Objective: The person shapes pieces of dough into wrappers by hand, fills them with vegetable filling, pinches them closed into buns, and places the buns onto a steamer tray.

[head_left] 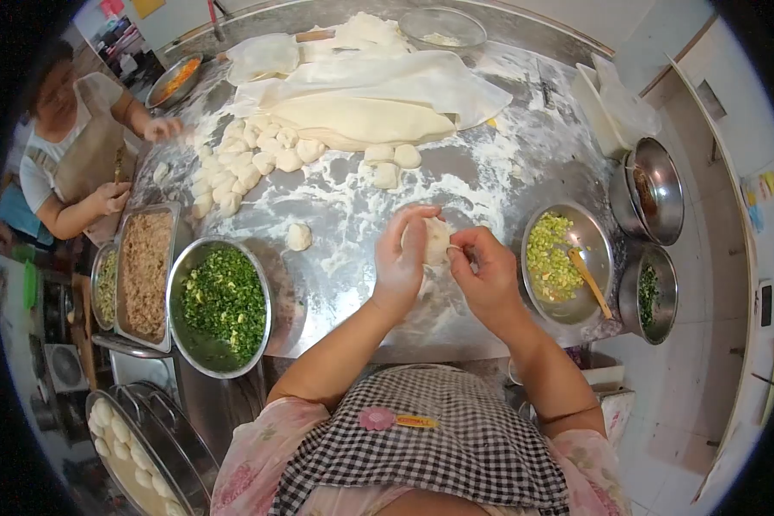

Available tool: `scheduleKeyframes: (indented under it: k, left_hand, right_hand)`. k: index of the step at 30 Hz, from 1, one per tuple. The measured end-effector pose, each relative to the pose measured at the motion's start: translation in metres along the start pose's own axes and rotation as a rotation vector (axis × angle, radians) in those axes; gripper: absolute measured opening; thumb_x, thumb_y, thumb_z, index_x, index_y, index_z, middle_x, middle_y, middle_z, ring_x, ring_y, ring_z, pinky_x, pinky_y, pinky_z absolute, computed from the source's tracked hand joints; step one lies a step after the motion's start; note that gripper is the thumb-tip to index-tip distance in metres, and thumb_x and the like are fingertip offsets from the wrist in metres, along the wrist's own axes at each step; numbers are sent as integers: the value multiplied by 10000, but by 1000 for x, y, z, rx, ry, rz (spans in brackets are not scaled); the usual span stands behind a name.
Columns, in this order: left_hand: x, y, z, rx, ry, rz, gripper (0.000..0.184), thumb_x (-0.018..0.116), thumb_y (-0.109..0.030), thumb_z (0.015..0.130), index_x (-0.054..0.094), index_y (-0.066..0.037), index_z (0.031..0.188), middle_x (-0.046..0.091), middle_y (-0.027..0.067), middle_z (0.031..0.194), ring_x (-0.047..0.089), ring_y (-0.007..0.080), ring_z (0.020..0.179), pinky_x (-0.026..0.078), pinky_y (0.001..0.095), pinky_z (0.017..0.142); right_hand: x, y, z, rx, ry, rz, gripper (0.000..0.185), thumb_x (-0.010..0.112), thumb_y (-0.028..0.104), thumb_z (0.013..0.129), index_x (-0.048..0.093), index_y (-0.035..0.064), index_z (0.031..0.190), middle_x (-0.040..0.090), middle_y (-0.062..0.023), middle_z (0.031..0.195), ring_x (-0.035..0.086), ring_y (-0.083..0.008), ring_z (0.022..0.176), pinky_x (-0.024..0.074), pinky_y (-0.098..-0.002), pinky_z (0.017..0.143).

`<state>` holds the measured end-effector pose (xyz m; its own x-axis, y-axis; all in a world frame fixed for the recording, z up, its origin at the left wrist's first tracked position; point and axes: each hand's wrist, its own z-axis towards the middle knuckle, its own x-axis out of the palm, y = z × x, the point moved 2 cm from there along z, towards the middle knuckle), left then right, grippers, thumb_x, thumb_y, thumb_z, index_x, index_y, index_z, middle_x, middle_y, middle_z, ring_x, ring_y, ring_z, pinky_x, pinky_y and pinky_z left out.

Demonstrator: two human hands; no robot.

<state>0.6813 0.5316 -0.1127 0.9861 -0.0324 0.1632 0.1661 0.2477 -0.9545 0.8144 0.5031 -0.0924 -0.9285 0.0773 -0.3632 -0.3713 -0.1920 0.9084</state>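
Note:
Between my hands is a round, pale dough bun [437, 241], just above the floured steel table [344, 318]. My left hand [401, 258] cups its left side, with the fingers curved around the far edge. The thumb and fingers of my right hand [488, 271] pinch the dough at its right rim. Whether a filling lies inside cannot be made out. One loose dough piece [298, 237] rests on the table to the left of my left hand. Right of my right hand stands a steel bowl [608, 249] of chopped light-green vegetable with a wooden spoon [590, 282] in it.
On the left are a bowl of chopped greens [224, 301] and a tray of minced filling [148, 275]. Many dough pieces [232, 172] and a cloth-covered dough slab [353, 120] lie farther back. A co-worker [77, 155] stands at far left. Steel bowls [658, 292] line the right edge.

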Motion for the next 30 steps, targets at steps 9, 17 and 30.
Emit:
scheduleKeyframes:
  k: [9, 17, 30]
  left_hand:
    - [6, 9, -12, -605, 101, -610, 467, 366, -412, 969, 550, 4, 1076, 596, 106, 1028, 578, 187, 949, 475, 318, 829]
    - [21, 20, -33, -867, 304, -524, 494, 358, -443, 962, 538, -8, 1113, 589, 118, 1079, 570, 198, 1018, 479, 338, 865]
    - [56, 72, -68, -1124, 196, -613, 367, 396, -390, 948, 589, -77, 950, 625, 86, 916, 613, 229, 853, 501, 368, 698]
  right_hand:
    - [-15, 35, 10, -334, 258, -521, 306, 608, 106, 770, 571, 98, 1073, 565, -111, 934, 559, -295, 835, 467, -364, 695]
    - [-29, -7, -19, -363, 369, -276, 198, 601, 45, 760, 498, 68, 928, 609, -135, 913, 585, -333, 782, 466, -404, 620]
    - [-135, -90, -40, 143, 177, -432, 183, 601, 166, 809, 657, 85, 964, 632, -104, 841, 617, -296, 759, 475, -361, 629]
